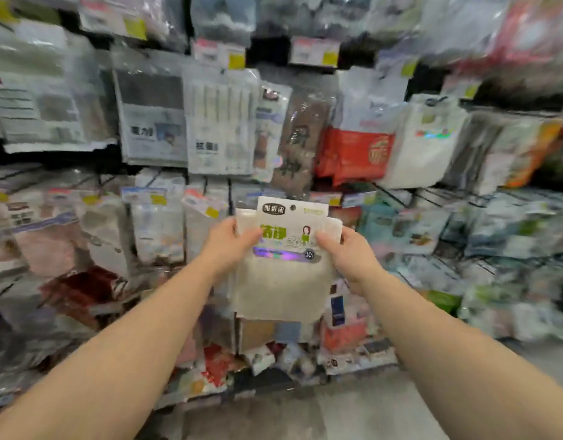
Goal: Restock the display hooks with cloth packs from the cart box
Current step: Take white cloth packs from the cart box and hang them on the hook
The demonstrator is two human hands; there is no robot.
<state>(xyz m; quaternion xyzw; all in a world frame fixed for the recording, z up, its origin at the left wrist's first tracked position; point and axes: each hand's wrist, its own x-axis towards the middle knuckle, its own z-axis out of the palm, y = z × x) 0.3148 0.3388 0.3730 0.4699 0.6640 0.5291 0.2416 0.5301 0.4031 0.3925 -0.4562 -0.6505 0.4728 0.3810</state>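
Observation:
I hold a cream-white cloth pack (281,281) upright in front of the display, its white header card with green print and a hang hole on top. My left hand (229,242) pinches its left edge and my right hand (350,249) pinches its right edge. The pack hangs just in front of a row of black wire display hooks (397,198) carrying other packs. The cart box is out of view.
Rows of hanging cloth and towel packs fill the wall: grey-white packs (153,122) upper left, red packs (356,154) right of centre, a brown pack (299,138). Price tags (315,52) sit on hook ends. Grey floor (305,414) lies below. The view is motion-blurred.

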